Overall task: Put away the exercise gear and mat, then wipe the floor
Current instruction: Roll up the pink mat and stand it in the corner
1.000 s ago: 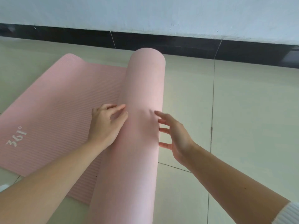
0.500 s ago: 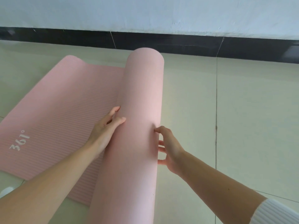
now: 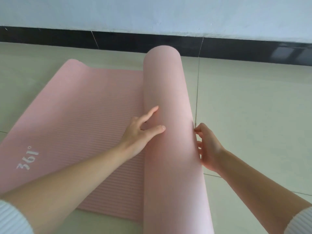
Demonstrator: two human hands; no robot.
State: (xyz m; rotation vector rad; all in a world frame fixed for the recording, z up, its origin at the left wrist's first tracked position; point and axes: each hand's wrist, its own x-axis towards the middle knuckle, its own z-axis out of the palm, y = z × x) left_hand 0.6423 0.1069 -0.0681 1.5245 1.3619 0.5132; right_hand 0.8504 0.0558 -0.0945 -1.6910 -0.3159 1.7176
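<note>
A pink exercise mat lies on the tiled floor, partly rolled. Its thick roll (image 3: 170,132) runs from the near edge of the view toward the wall. The flat ribbed part (image 3: 87,119), printed "361°", spreads out to the left of the roll. My left hand (image 3: 143,130) rests on the roll's left side with straight fingers, thumb on top. My right hand (image 3: 207,147) touches the roll's right side, its fingertips against the mat and partly hidden behind it.
Pale floor tiles (image 3: 249,115) stretch to the right of the roll. A black skirting strip (image 3: 118,41) runs along the foot of the white wall (image 3: 152,14) just beyond the roll's far end.
My right hand has drawn back along the roll's right side and down toward the floor. My left hand shifted from the seam onto the roll's left face, fingers straighter.
</note>
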